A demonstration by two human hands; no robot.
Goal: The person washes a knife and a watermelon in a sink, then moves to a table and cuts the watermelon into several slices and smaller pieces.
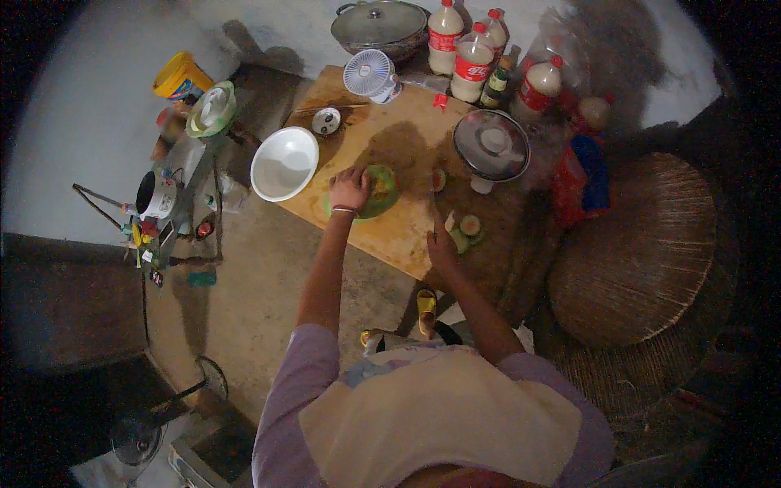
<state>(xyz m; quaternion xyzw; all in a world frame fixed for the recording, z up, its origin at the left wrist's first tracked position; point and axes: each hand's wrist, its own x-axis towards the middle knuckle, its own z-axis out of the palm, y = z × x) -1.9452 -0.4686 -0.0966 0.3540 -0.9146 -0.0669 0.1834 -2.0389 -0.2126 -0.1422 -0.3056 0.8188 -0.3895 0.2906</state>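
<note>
My left hand (349,188), with a bangle on the wrist, rests with bent fingers on the left part of a round green plate or board (385,201); whether it grips anything is hidden. My right hand (442,245) is at the table's near right part, its fingers curled. A thin thing seems to point up from it, too dim to name. Just right of that hand lie cut pieces of a pale-fleshed, green-skinned vegetable or fruit (470,225). Another cut piece (439,180) lies farther back on the wooden table (403,235).
A white basin (284,164) stands at the table's left edge. Behind are a small fan (368,73), a round tin (326,121), a lidded pan (379,27) and several bottles (472,67). A glass-lidded pot (492,145) stands right, beside a large woven basket (634,250).
</note>
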